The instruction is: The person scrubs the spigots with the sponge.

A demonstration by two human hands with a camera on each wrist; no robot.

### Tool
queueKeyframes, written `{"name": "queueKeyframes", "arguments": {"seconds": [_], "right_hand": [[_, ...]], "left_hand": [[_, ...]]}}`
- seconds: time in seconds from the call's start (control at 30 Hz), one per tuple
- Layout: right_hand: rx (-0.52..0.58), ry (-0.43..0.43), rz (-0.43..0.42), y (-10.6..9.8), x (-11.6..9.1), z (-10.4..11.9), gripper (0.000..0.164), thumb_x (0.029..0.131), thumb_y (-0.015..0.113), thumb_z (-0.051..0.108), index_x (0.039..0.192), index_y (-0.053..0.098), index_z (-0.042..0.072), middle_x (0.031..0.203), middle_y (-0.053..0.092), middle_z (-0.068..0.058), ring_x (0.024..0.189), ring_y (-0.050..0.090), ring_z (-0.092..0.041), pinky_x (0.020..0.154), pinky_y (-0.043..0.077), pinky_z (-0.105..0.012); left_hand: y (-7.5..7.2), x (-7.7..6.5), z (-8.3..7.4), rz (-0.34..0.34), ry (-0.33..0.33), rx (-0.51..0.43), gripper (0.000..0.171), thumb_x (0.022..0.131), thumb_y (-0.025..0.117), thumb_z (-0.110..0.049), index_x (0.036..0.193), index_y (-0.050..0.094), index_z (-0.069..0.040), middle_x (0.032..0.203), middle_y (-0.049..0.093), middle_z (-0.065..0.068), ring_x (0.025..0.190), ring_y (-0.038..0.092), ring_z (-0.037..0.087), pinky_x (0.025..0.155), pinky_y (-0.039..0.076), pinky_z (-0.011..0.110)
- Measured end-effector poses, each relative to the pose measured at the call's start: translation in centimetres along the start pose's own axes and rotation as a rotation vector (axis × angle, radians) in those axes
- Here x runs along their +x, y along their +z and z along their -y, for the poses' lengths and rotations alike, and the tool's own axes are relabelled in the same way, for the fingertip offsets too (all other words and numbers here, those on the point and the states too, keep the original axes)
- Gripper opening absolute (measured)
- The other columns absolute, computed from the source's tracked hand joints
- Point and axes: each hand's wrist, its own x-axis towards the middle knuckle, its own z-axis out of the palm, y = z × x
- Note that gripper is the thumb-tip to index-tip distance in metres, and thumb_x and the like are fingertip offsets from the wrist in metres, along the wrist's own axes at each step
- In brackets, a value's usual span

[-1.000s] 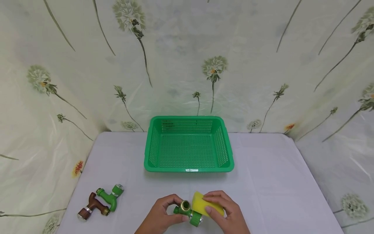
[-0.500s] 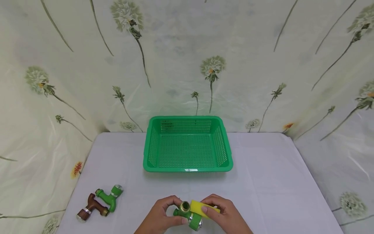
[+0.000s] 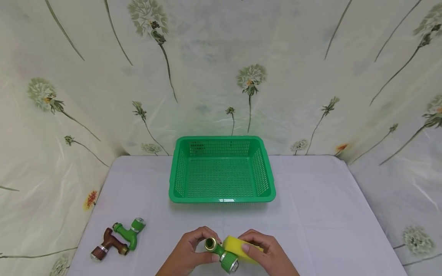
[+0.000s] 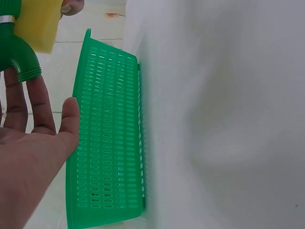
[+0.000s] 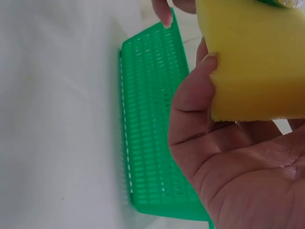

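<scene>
In the head view my left hand [image 3: 192,249] grips a green tap [image 3: 228,262] with a brass-rimmed round opening facing up and a ribbed green knob toward the lower right. My right hand [image 3: 266,249] holds a yellow sponge [image 3: 238,245] between thumb and fingers, its near end against the tap. The left wrist view shows the tap's curved green spout [image 4: 21,55] above the left fingers, with the sponge [image 4: 38,24] beside it. Up close in the right wrist view, the right fingers curl under the sponge [image 5: 257,52].
A green perforated basket [image 3: 222,199] stands at the back middle of the white-covered table [image 3: 321,222]. On the left lie a brown tap [image 3: 109,242] and another green tap [image 3: 129,233], close together. A flower-patterned sheet [image 3: 207,76] hangs behind and at the sides.
The held tap has turned, its brass opening shifting left and tilting. My right hand has moved the sponge along the tap, and the sponge's tilt has changed. The basket and loose taps stay put.
</scene>
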Motion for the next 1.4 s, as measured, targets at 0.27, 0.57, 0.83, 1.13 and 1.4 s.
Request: {"name": "queueKeyframes", "arguments": {"seconds": [0.27,0.57,0.83,1.13,1.4], "right_hand": [[0.055,0.069,0.121,0.0,0.1,-1.0,0.024,0.102,0.049,0.021,0.113,0.068,0.012,0.107,0.066,-0.012,0.094,0.059,-0.019,0.084,0.047,-0.03],[0.14,0.196,0.086,0.0,0.1,-1.4,0.035,0.103,0.045,0.033,0.12,0.063,0.008,0.108,0.066,-0.014,0.087,0.061,-0.02,0.076,0.053,-0.032],[0.281,0.204,0.049,1.4,0.4,-0.4,0.038,0.103,0.045,0.034,0.127,0.058,0.007,0.113,0.062,-0.017,0.091,0.061,-0.023,0.079,0.054,-0.037],[0.627,0.189,0.224,2.4,-0.2,-1.2,0.041,0.106,0.04,0.029,0.134,0.048,0.0,0.116,0.061,-0.014,0.096,0.063,-0.02,0.086,0.054,-0.037],[0.685,0.232,0.097,1.8,0.0,-1.4,0.041,0.105,0.041,0.035,0.134,0.048,0.007,0.114,0.059,-0.01,0.095,0.061,-0.02,0.086,0.053,-0.038]], "left_hand": [[-0.3,-0.3,-0.1,0.037,-0.023,-0.137,0.022,0.085,0.072,-0.002,0.104,0.062,0.001,0.104,0.065,0.008,0.101,0.059,0.024,0.095,0.045,0.044],[-0.4,-0.2,-0.4,0.005,0.05,-0.224,0.023,0.087,0.068,0.002,0.107,0.059,0.001,0.112,0.06,0.021,0.106,0.06,0.022,0.097,0.047,0.037],[-0.3,0.1,-0.4,-0.101,-0.034,-0.246,0.027,0.084,0.07,0.003,0.109,0.059,0.001,0.117,0.057,0.022,0.112,0.059,0.025,0.097,0.048,0.037],[-0.3,0.3,-0.7,-0.235,-0.109,-0.304,0.032,0.087,0.068,0.0,0.115,0.055,0.006,0.114,0.06,0.018,0.114,0.059,0.029,0.093,0.051,0.035],[-0.3,0.4,-0.9,-0.253,-0.11,-0.308,0.04,0.084,0.07,0.0,0.121,0.055,0.006,0.118,0.061,0.02,0.117,0.057,0.029,0.096,0.048,0.036]]}}
